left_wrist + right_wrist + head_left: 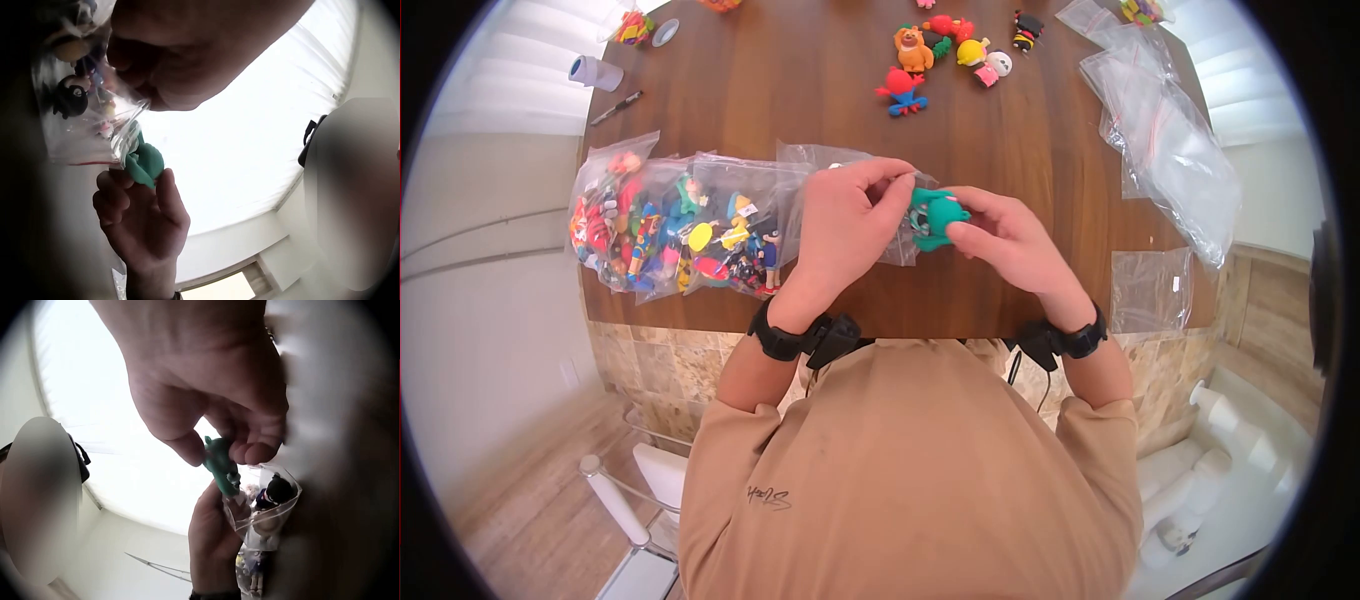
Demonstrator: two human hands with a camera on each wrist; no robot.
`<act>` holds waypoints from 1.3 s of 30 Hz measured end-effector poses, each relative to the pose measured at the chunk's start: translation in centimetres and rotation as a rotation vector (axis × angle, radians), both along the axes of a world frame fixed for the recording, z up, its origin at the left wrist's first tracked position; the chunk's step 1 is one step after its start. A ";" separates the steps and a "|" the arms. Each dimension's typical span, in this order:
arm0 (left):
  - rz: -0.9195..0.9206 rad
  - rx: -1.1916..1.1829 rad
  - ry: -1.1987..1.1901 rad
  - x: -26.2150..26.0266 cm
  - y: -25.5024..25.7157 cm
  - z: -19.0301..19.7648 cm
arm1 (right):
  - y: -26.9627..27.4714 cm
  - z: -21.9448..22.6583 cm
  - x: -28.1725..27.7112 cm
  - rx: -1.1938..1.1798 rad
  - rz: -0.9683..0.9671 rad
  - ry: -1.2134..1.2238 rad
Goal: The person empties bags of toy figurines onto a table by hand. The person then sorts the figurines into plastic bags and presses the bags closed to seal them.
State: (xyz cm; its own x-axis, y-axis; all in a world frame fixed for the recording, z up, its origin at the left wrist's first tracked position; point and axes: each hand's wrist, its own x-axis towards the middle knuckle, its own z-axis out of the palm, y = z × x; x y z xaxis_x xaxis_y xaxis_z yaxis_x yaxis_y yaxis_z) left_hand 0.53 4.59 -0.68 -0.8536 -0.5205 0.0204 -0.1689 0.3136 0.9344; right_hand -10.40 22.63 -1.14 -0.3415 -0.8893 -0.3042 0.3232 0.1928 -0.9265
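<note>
A green figure (945, 214) is pinched between the thumb and fingers of my right hand (1010, 240), at the mouth of a clear plastic bag (81, 147). My left hand (848, 225) pinches that bag's edge just left of the figure. Inside the bag, a black-haired small figure (277, 489) shows in the right wrist view. The left wrist view has the green figure (147, 164) touching the bag's opening, partly hidden by the plastic. Further left in the head view lie filled bags of colourful figures (670, 225), side by side.
Several loose figures (912, 50) lie at the table's far middle. Empty clear bags (1160, 120) are stacked at the right, with another bag (1150, 288) near the front edge. A pen (617, 107) and a white cylinder (596, 73) lie far left.
</note>
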 end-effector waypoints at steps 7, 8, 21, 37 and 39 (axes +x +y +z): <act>-0.030 -0.247 -0.001 0.3 0.9 2.3 | -3.5 -0.6 1.8 0.098 0.034 0.296; -0.007 -0.237 -0.004 0.4 1.0 2.4 | -3.7 -0.6 1.6 0.164 0.023 0.456; -0.121 -0.669 0.032 0.6 0.6 -2.0 | -11.1 -1.9 -7.4 0.137 0.032 1.525; 0.028 0.264 0.093 -2.2 -0.8 -0.6 | -0.9 -1.2 -4.6 -0.336 -0.002 -0.262; 0.031 0.272 0.151 -2.7 -0.4 -0.2 | -1.2 -1.5 -3.8 -0.311 -0.004 -0.166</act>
State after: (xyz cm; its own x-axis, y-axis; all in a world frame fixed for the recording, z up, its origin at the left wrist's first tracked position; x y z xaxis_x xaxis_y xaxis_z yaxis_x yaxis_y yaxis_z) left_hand -2.17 4.15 -0.84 -0.8352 -0.5499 0.0022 -0.0273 0.0456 0.9986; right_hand -14.22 21.38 -2.59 -0.3137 -0.9469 -0.0707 0.4742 -0.0918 -0.8756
